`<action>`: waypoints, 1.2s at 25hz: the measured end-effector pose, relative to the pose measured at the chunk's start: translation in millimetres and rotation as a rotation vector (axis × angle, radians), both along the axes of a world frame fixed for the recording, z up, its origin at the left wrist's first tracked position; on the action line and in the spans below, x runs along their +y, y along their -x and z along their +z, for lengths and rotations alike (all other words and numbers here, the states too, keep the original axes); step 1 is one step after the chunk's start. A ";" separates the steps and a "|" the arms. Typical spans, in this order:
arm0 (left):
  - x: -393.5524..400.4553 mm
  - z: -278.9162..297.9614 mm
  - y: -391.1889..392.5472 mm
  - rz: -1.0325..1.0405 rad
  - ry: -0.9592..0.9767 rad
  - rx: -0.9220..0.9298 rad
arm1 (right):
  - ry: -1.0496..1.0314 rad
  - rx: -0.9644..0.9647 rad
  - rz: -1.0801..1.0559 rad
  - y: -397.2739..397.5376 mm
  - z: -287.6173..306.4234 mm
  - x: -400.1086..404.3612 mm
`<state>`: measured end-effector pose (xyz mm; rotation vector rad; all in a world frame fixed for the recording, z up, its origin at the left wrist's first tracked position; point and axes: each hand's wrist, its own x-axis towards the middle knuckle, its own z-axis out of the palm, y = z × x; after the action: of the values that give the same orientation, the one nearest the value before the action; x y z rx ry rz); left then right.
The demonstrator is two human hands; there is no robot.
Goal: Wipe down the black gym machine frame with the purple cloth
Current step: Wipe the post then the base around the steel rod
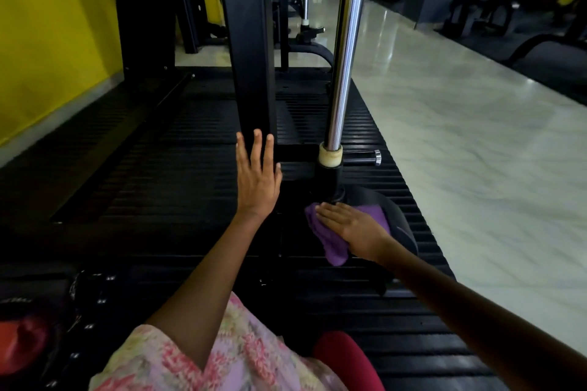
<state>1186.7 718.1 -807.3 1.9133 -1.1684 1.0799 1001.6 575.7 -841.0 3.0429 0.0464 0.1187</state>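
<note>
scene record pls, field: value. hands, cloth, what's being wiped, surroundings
left hand: left hand open, fingers straight, raised by the black upright frame post, holds nothing
right hand: right hand flat, pressing the purple cloth
cloth: crumpled under the palm, on the black frame base below the chrome vertical rod
near rod: cream collar, chrome-tipped pin
floor: black ribbed rubber mat, pale glossy tiles
wall: yellow wall

Single head view, looking forward-down, close over black frame (251, 51) base.
</note>
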 end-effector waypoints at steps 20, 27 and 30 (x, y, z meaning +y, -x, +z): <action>-119.5 31.5 48.2 -0.307 0.276 0.807 | -0.593 0.001 -0.736 -24.0 14.1 -75.6; -128.0 17.2 39.9 -0.303 0.348 0.623 | -0.888 0.150 -0.757 -4.8 10.9 -58.8; -126.4 18.0 42.4 -0.305 0.346 0.597 | -0.721 0.173 -0.850 -34.1 17.0 -68.6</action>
<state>1144.3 591.7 -789.2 1.5601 -0.8275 0.4550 1035.7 507.0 -824.0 3.3752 -1.5479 -0.2446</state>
